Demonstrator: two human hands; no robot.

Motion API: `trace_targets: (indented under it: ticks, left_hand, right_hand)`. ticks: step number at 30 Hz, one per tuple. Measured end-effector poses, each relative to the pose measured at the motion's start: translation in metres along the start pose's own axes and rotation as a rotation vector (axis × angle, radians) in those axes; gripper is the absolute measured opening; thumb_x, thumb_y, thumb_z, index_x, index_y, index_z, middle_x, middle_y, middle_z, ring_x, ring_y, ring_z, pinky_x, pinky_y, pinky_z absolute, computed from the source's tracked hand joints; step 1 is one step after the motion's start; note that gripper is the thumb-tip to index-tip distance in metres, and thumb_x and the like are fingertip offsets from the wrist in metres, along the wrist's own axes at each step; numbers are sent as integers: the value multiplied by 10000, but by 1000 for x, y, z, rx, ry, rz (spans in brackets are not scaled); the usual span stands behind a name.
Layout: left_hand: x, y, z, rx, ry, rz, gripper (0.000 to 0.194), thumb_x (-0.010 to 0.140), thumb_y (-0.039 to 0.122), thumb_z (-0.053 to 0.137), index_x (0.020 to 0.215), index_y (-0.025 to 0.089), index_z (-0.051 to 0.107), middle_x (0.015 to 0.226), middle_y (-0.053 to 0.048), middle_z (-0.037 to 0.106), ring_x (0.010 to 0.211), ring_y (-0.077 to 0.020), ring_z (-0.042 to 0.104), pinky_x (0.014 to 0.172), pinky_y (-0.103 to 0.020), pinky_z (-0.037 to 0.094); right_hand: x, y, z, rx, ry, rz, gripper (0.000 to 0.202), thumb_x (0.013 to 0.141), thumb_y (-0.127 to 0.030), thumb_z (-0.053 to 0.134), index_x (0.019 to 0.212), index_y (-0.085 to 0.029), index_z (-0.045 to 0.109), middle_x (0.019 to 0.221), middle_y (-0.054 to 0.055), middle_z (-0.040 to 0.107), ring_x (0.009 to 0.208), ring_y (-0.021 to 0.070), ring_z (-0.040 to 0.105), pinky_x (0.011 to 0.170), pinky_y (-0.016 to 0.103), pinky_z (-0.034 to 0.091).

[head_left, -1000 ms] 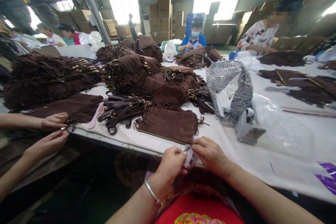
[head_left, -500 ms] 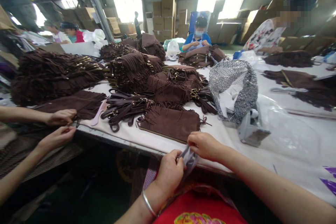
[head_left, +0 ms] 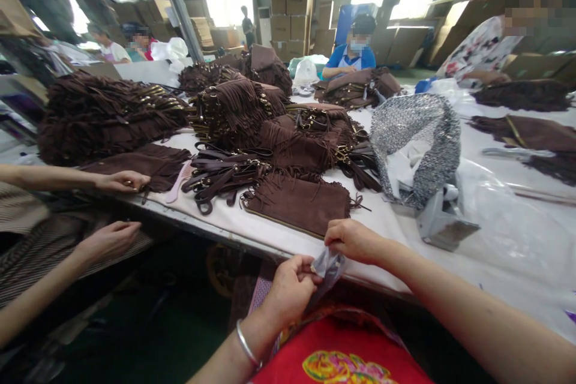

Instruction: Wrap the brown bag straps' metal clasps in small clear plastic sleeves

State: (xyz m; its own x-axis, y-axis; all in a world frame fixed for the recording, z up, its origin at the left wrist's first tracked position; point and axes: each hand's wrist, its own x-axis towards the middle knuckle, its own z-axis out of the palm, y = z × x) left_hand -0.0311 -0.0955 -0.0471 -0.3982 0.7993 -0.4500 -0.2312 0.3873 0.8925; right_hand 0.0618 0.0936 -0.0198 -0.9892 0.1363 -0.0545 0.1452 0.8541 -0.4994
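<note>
At the table's front edge, a crumpled translucent greyish piece of plastic film (head_left: 328,265) hangs between my two hands. My right hand (head_left: 353,241) pinches its upper part. My left hand (head_left: 293,287), with a silver bangle on the wrist, has thumb and fingers closed on the film's left side. Just beyond my right hand lies a flat brown fringed pouch (head_left: 301,203) with a zip along its near edge. A heap of dark wrist straps (head_left: 227,173) with gold clasps is to the left of the pouch.
Brown fringed pouches (head_left: 112,114) are piled behind. A pink comb (head_left: 179,183) lies by the straps. At right stand a silvery knitted item (head_left: 416,144), a grey metal holder (head_left: 447,222) and clear plastic (head_left: 504,216). A co-worker's hands (head_left: 121,182) are at left.
My view has shifted slightly. The film sits more spread between my hands, and my left fingers have loosened a little. The co-worker's two hands at left have moved apart.
</note>
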Motion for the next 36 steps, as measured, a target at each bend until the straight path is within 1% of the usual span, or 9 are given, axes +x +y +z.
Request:
trace_targets:
  ticks: [5,10,13,18,22,26,31,33,36]
  left_hand:
    - [-1,11,-5,216,-34,157,250,749,151,565,989,148,631,872,-60,694,776,-171,647,692,-240,475]
    - [8,35,2,698,48,313,351,741,493,637,883,173,673,762,-79,676,678,-215,611,662,-292,441]
    - [22,45,14,801,69,297,306,730,469,645,796,173,683,759,-127,677,758,-281,632,752,-352,443]
    - [42,51,24,748,25,200,130,728,278,641,638,184,652,753,-160,677,843,-329,641,827,-399,432]
    - [46,52,18,671,-35,186,145,718,239,635,576,207,629,680,-100,662,801,-272,631,802,-338,432]
    - [46,50,15,549,-126,115,122,692,218,640,575,195,619,574,-30,591,670,-197,552,672,-279,409]
    - [48,46,11,326,-277,-152,267,763,343,531,546,196,480,459,51,353,417,-88,275,427,-223,227]
    - [50,45,7,238,-372,-262,302,781,393,481,552,203,427,474,76,270,391,-66,170,394,-206,148]
    - [55,43,1,14,-541,-414,270,791,379,462,602,190,431,524,95,209,395,-50,102,372,-175,96]
  right_hand:
    - [-1,-1,2,-26,22,6,233,778,-69,535,765,-183,737,754,29,645,696,133,591,634,213,420]
    - [0,-1,5,-47,33,27,232,766,-65,542,798,-184,739,783,33,670,728,142,607,668,218,431]
    - [2,-2,6,-63,40,49,225,751,-67,552,801,-181,739,776,34,682,728,150,614,675,225,433]
    - [1,-4,5,-68,43,57,202,762,-81,552,768,-172,733,750,36,689,708,149,617,653,221,428]
    - [1,-5,0,-63,25,24,208,766,-69,553,782,-177,730,754,32,690,717,145,615,657,216,426]
    - [-1,-5,0,-118,7,-34,202,804,-70,533,802,-163,712,787,51,670,737,148,601,661,225,423]
    - [-11,-4,10,-291,60,-163,154,820,-62,530,787,-147,654,812,65,634,762,172,553,689,269,420]
    - [-16,-3,12,-337,87,-213,147,819,-53,528,803,-151,636,829,61,628,773,180,534,699,281,419]
    - [-23,-4,13,-366,130,-266,142,838,-67,515,849,-152,628,860,65,621,787,186,510,721,298,426]
